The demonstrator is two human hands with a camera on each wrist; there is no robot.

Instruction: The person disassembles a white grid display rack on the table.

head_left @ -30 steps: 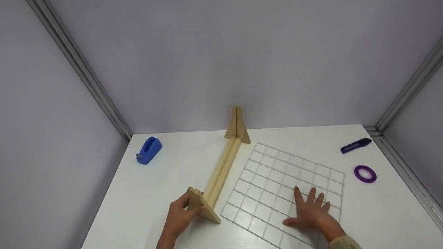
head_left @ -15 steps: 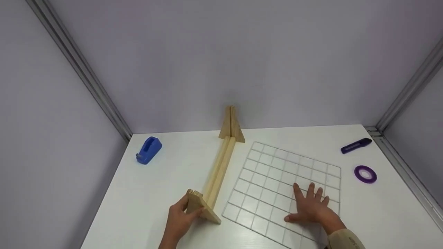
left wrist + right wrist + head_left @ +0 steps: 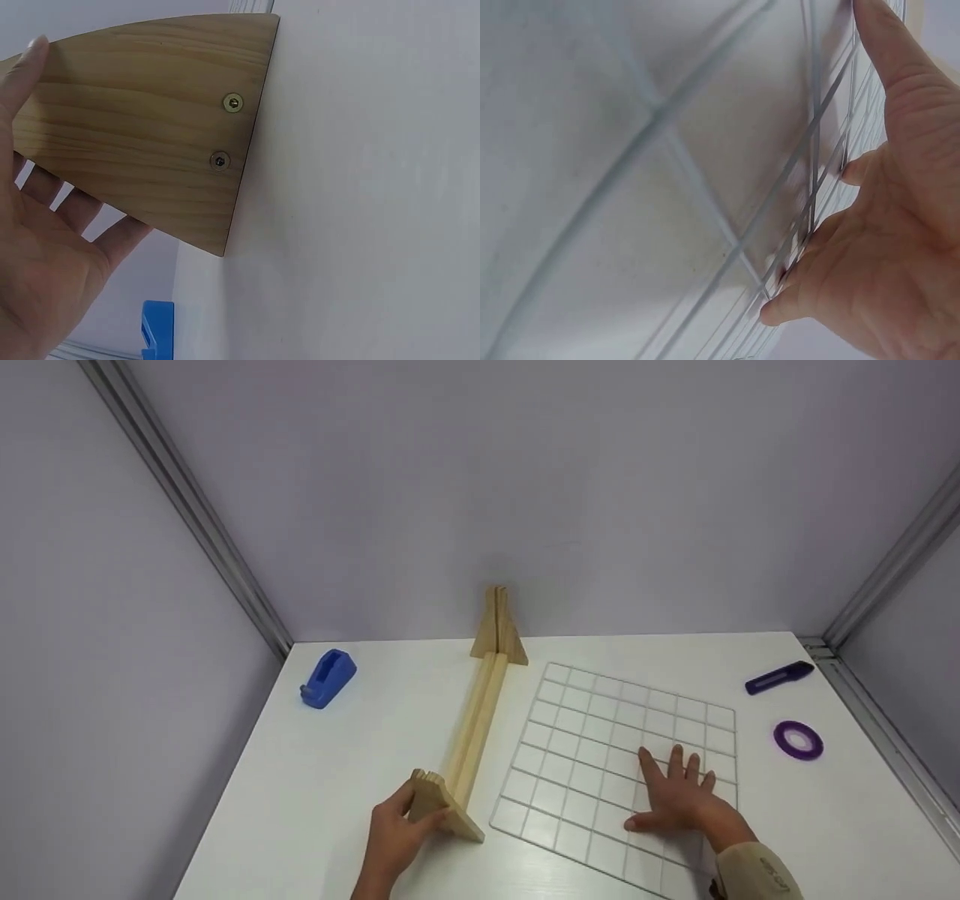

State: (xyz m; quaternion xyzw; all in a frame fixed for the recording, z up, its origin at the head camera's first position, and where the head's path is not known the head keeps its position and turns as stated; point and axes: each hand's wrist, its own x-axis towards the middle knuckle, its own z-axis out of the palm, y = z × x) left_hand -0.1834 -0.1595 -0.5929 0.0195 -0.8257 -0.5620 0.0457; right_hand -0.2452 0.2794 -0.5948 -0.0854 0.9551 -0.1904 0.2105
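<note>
A wooden stand (image 3: pixel 474 727) runs from front to back on the table, a long grooved base between two slotted upright end pieces. My left hand (image 3: pixel 395 836) grips the near end piece (image 3: pixel 442 808), thumb on its outer face and fingers behind it. In the left wrist view that end piece (image 3: pixel 150 97) shows two screws near its bottom edge. To the right of the stand a white wire grid panel (image 3: pixel 585 757) lies flat. My right hand (image 3: pixel 675 799) rests on it with fingers spread. The right wrist view shows its fingertips (image 3: pixel 776 309) right at the wires.
A blue tape dispenser (image 3: pixel 328 679) stands at the back left of the white table (image 3: pixel 330 780). At the right lie a dark purple utility knife (image 3: pixel 780 678) and a purple ring-shaped roll (image 3: pixel 798 740). Walls enclose the back and both sides.
The stand's far end has swung left while my left hand keeps hold of the near end. The wire grid has slid slightly away from me, with my right hand on it.
</note>
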